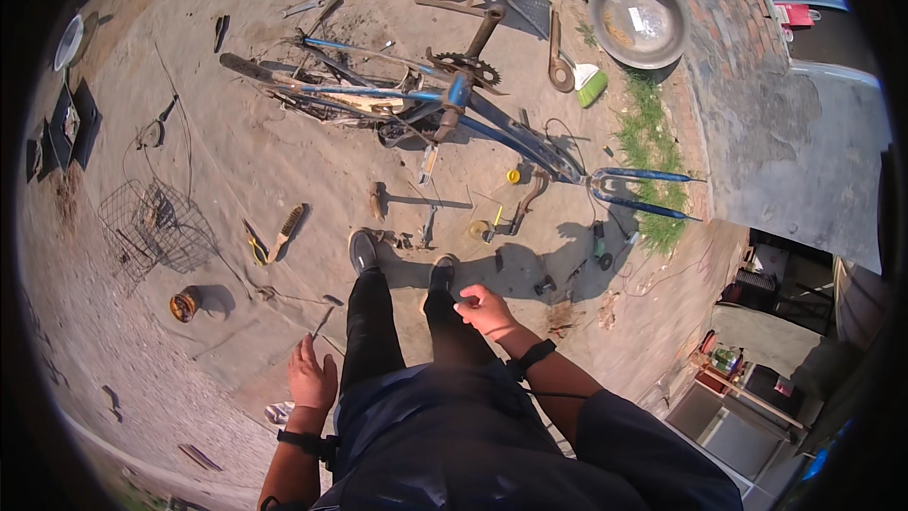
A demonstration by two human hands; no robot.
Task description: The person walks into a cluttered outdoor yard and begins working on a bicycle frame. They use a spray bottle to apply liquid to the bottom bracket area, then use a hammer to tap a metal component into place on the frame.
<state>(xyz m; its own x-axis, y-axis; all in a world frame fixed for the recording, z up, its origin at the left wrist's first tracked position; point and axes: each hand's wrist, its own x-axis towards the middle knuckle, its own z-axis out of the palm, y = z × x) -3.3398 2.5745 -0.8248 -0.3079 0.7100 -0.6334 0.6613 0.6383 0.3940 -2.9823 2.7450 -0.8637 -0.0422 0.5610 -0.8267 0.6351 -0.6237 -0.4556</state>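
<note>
Dusty ground (pixel 246 151) bore, upper centre, a bicycle frame (pixel 459 93) stray steps might jolt; unclenched left hand (pixel 310 378) and half-curled right hand (pixel 490 313) were empty.

Harsh sunlight, crisp shadows (pixel 515 268), dark fisheye rim

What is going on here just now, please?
A person stands outdoors by a blue bicycle frame lying on the ground; no wheel sits in its fork. Neither hand touches it: the left hand is held low with nothing in it, and the right hand is loosely curled, with nothing visible in it. A brush, yellow-handled pliers and a green power tool lie on the ground.
</note>
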